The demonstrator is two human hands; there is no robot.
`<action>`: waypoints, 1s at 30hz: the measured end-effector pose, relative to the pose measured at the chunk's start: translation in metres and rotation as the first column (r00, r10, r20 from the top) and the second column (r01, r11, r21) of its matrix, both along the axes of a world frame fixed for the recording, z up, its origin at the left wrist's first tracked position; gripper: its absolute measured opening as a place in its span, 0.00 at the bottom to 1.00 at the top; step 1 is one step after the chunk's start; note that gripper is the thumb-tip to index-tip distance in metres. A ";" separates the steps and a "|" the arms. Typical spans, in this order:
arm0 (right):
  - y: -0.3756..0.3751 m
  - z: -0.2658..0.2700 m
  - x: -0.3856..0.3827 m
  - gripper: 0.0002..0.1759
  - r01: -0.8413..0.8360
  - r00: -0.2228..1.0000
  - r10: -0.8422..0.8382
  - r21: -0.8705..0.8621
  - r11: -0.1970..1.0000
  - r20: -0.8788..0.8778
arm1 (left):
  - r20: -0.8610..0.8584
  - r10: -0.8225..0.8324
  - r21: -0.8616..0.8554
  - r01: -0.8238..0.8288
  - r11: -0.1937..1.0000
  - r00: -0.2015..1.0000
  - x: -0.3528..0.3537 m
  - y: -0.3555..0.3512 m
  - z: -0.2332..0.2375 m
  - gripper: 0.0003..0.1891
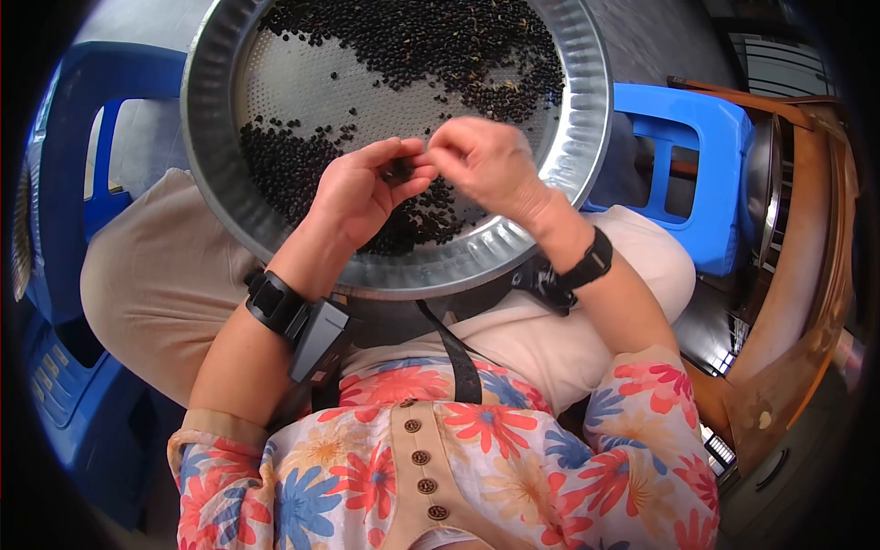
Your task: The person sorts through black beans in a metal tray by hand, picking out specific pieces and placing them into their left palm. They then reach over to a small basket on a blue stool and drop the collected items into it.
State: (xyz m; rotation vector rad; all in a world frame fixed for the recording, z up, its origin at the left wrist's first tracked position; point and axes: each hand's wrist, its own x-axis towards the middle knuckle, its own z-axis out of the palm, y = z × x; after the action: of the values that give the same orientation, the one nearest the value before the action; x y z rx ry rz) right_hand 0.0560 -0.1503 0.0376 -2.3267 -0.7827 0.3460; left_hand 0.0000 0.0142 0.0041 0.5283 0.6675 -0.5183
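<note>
A round metal tray [587,110] with a fluted rim and a perforated base holds many small dark beans [440,41], heaped at the far side and at the near left. Over its middle, my left hand [367,183] is cupped palm up around a few dark beans. My right hand [486,165] meets its fingertips from the right, thumb and index finger pinched together. Whatever the pinch holds is too small and blurred to make out.
Blue plastic stools stand left [119,69] and right [697,110] of the tray. Wooden furniture [797,275] is at the far right. The tray rests above my crossed legs. Black bands are on both wrists.
</note>
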 end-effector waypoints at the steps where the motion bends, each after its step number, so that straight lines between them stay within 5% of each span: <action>1: 0.000 -0.001 -0.003 0.07 0.002 1.000 -0.002 0.000 1.000 0.000 | 0.000 -0.002 0.000 0.002 1.000 1.000 -0.001 -0.003 -0.001 0.13; 4: -0.005 -0.006 -0.007 0.06 -0.121 0.991 0.124 -0.063 0.991 0.044 | -0.002 0.014 0.008 -0.014 1.000 1.000 -0.003 -0.008 -0.001 0.13; 6: -0.015 -0.011 0.004 0.06 0.061 0.986 -0.063 0.018 0.998 0.152 | -0.007 -0.029 0.031 0.029 0.999 1.000 -0.003 -0.006 -0.001 0.13; 11: -0.036 -0.036 0.018 0.07 0.197 0.975 -0.188 -0.067 0.978 0.120 | -0.019 0.013 0.083 -0.011 0.996 1.000 0.000 -0.005 0.005 0.13; 30: -0.031 -0.045 0.022 0.04 0.136 0.968 -0.080 -0.232 0.963 0.236 | -0.027 0.035 0.073 -0.033 0.997 0.999 0.000 -0.004 0.002 0.13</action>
State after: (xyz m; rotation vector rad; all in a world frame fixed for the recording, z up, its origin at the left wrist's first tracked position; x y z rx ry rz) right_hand 0.0783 -0.1818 -0.0069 -2.6659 -0.7484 0.1374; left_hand 0.0003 0.0100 0.0062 0.5773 0.7236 -0.4715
